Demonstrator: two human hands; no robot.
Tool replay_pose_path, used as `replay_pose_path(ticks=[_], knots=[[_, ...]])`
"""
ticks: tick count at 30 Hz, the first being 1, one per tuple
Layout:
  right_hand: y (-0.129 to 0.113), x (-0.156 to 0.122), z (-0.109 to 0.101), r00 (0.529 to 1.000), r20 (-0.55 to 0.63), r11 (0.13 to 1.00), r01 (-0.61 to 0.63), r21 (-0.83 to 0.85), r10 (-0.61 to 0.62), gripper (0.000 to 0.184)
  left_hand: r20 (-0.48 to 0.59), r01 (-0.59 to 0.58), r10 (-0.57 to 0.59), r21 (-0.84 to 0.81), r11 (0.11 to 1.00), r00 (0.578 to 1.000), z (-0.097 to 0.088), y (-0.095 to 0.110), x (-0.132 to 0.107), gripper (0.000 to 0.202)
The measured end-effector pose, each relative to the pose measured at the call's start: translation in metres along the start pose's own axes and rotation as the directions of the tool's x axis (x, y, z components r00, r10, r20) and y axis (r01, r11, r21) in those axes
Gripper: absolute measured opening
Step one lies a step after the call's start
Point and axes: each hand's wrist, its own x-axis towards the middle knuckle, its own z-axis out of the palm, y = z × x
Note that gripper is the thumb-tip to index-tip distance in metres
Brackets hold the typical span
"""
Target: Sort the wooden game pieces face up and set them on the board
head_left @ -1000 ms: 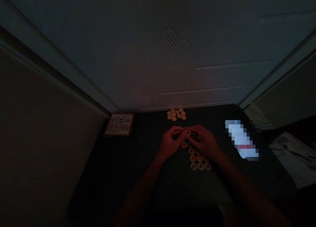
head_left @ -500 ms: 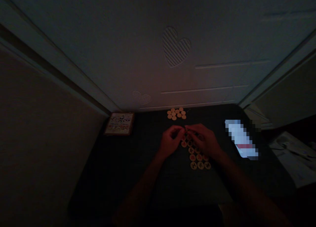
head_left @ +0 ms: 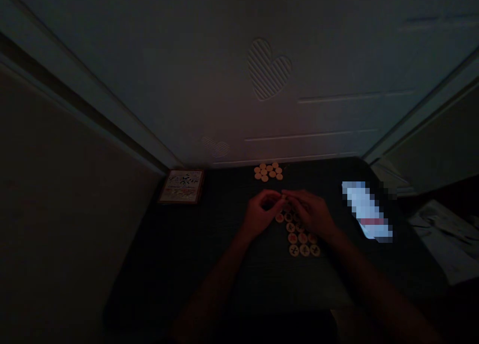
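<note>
Running as a short column from frame centre down toward lower right, marked discs (head_left: 302,239) on the dark table (head_left: 224,264), long axis slightly slanted. Meeting fingertip to fingertip over the column's upper end: left hand (head_left: 260,217) from the left, right hand (head_left: 314,215) from the right and covering the top pieces, both equally near. Curled inward, thumbs toward forefingers; cannot tell in this dimness whether either pinches a disc. Just above, apart from both hands, 1 loose cluster of plain discs (head_left: 268,171). Farther out, a printed box (head_left: 181,186) at centre left, a blurred pale object (head_left: 366,212) at right.
</note>
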Motion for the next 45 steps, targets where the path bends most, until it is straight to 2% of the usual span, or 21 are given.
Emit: replay_pose_path(ticks=[5, 13, 20, 23, 27, 37, 45], knots=[[0.000, -0.002, 0.001, 0.998, -0.015, 0.998, -0.056, -0.004, 0.056, 0.031, 0.006, 0.010, -0.010, -0.021, 1.000, 1.000, 0.002, 0.003, -0.001, 0.023], [0.001, -0.001, 0.000, 1.000, 0.015, 1.000, 0.001, -0.020, -0.001, 0.032, -0.020, 0.044, -0.043, 0.020, 0.999, 0.999, 0.002, 0.003, -0.002, 0.023], [0.003, 0.002, -0.005, 0.995, -0.096, 0.998, -0.017, -0.060, 0.012, 0.022, -0.056, 0.075, -0.076, -0.034, 0.997, 0.995, 0.003, 0.005, 0.000, 0.024], [0.009, 0.003, -0.008, 0.980, -0.196, 0.995, -0.060, -0.079, 0.044, 0.022, -0.088, 0.062, -0.067, -0.060, 0.996, 0.994, 0.003, 0.005, 0.001, 0.025], [0.016, 0.004, -0.010, 0.954, -0.286, 0.991, -0.116, -0.069, 0.092, 0.023, -0.076, 0.061, -0.065, -0.059, 0.996, 0.995, 0.001, 0.003, 0.003, 0.024], [0.020, 0.005, -0.010, 0.939, -0.304, 0.983, -0.180, -0.035, 0.161, 0.027, -0.090, 0.095, -0.115, -0.208, 0.974, 0.989, -0.003, -0.004, 0.009, 0.035], [0.020, 0.007, -0.012, 0.926, -0.310, 0.973, -0.231, -0.016, 0.215, 0.032, -0.117, 0.101, -0.131, -0.235, 0.967, 0.984, -0.002, -0.003, 0.010, 0.035]])
